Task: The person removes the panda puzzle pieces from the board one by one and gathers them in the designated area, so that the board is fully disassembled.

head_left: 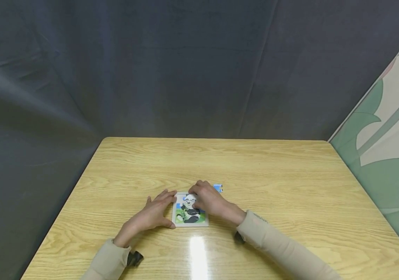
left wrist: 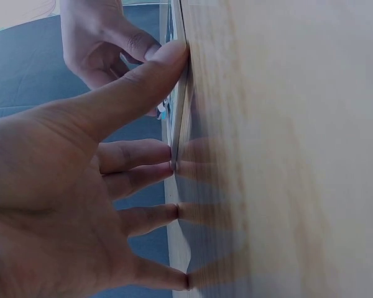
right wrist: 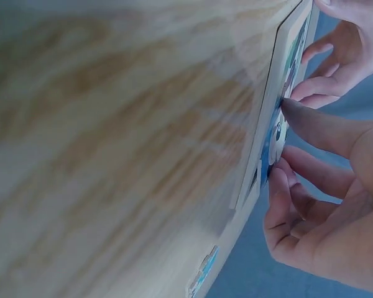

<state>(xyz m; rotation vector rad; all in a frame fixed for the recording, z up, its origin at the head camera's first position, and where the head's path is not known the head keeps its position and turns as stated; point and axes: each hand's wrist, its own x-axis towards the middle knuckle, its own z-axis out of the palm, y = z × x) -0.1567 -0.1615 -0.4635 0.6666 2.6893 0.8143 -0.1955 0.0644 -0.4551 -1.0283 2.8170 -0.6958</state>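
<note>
A small panda jigsaw puzzle (head_left: pixel 191 214) lies in a pale tray frame (head_left: pixel 191 225) on the table. My left hand (head_left: pixel 153 214) is spread along the frame's left side, its thumb (left wrist: pixel 165 59) against the edge near the front corner. Its other fingers (left wrist: pixel 146 217) reach straight to the far corner and the tabletop. Over the puzzle's upper right part, my right hand (head_left: pixel 210 200) pinches a puzzle piece (right wrist: pixel 276 133) with panda-face print between thumb and fingertips, low at the picture. The hand covers the picture's upper right corner in the head view.
A loose blue puzzle piece (head_left: pixel 218 187) lies on the wooden table (head_left: pixel 272 175), just beyond the right hand. A dark curtain (head_left: pixel 185 77) hangs behind the table and along its left side. At the right is a flower-patterned cloth (head_left: pixel 388 175).
</note>
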